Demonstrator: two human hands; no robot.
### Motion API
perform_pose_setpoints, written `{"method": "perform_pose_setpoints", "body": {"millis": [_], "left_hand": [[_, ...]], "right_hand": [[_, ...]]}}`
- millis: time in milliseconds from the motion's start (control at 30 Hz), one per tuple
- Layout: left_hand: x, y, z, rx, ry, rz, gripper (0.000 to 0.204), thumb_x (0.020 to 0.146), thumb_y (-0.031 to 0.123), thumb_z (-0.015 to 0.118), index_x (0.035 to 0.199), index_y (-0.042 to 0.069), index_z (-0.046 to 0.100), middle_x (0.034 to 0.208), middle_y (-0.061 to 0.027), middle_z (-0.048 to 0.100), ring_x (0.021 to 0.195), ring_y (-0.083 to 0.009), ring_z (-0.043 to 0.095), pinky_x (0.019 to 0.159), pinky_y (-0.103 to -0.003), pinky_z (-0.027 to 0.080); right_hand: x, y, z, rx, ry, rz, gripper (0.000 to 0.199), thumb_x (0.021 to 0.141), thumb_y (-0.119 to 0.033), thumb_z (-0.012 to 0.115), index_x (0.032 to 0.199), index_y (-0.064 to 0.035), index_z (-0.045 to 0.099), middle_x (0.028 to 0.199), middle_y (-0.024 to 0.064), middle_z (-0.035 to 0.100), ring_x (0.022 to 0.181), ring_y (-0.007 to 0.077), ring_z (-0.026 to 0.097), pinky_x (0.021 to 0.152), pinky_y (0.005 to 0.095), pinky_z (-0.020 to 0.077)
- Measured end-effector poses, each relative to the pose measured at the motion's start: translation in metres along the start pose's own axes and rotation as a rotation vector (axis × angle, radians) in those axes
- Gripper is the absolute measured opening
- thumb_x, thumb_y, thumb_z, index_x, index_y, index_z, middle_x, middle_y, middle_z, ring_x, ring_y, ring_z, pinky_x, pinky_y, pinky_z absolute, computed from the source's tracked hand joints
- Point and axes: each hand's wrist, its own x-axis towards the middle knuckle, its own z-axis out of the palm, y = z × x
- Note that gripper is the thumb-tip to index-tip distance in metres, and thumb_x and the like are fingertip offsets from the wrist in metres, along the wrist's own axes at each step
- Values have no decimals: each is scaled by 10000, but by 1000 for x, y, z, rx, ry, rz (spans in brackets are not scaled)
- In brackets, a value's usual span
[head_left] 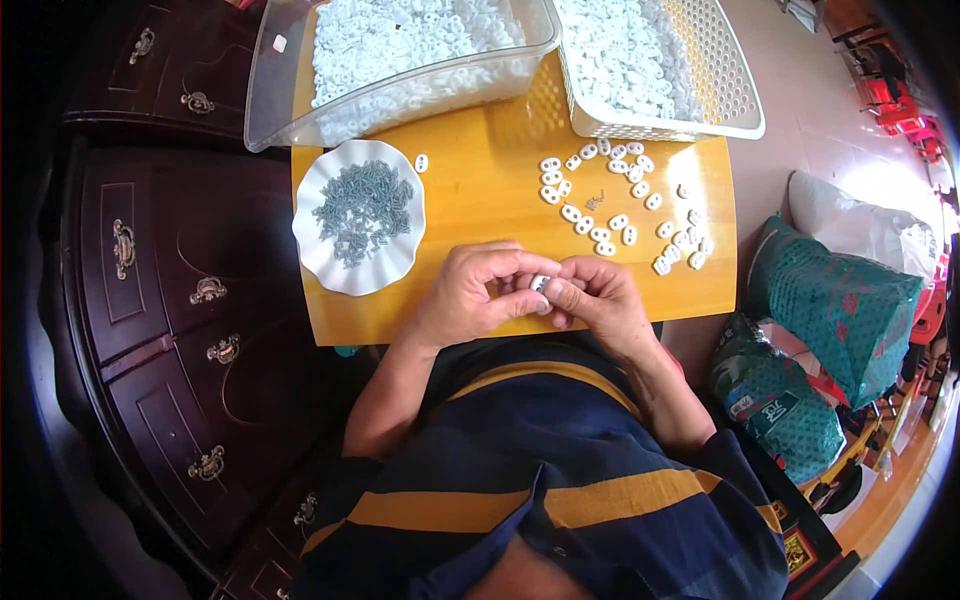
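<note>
We hold one small white part (540, 284) pinched between our left hand (468, 296) and right hand (598, 297), at the near edge of the table (480, 200). If the fingers slip, it could fall on our lap, because it is tiny.

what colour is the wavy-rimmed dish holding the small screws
White, seen in the head view: the wavy-rimmed dish holds small grey metal screws.

Two green sacks stand on the floor to the right of the yellow table (480, 215). The upper green sack (835, 305) is bulky, with a speckled pattern. The lower green sack (790, 405), just beside it, carries a small white label (741, 405). A white sack (860, 225) lies behind them.
</note>
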Motion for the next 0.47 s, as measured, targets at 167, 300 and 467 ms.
{"method": "perform_pose_setpoints", "body": {"millis": [167, 300, 467], "left_hand": [[-2, 13, 8, 215, 134, -7, 575, 739, 57, 878, 1273, 27, 666, 877, -37, 656, 749, -131, 628, 646, -270, 511], [0, 21, 20, 621, 280, 222, 561, 716, 53, 856, 1239, 25, 655, 1009, -126, 702, 893, -315, 713, 734, -382, 589], [-4, 11, 20, 775, 328, 272, 447, 744, 16, 796, 1175, 39, 681, 1029, -125, 709, 884, -317, 717, 737, -385, 587]], "right_hand": [[2, 8, 13, 93, 68, -103, 141, 1010, -143, 672, 1052, -19, 726, 894, 28, 719, 772, 89, 653, 731, 235, 539], [6, 7, 18, 121, 74, -119, 170, 996, -169, 686, 1058, -22, 745, 958, 26, 741, 891, 97, 661, 845, 260, 517], [13, 16, 19, 259, 106, -103, 156, 1004, -152, 675, 1075, -23, 728, 969, 60, 741, 912, 133, 690, 865, 285, 554]]}}
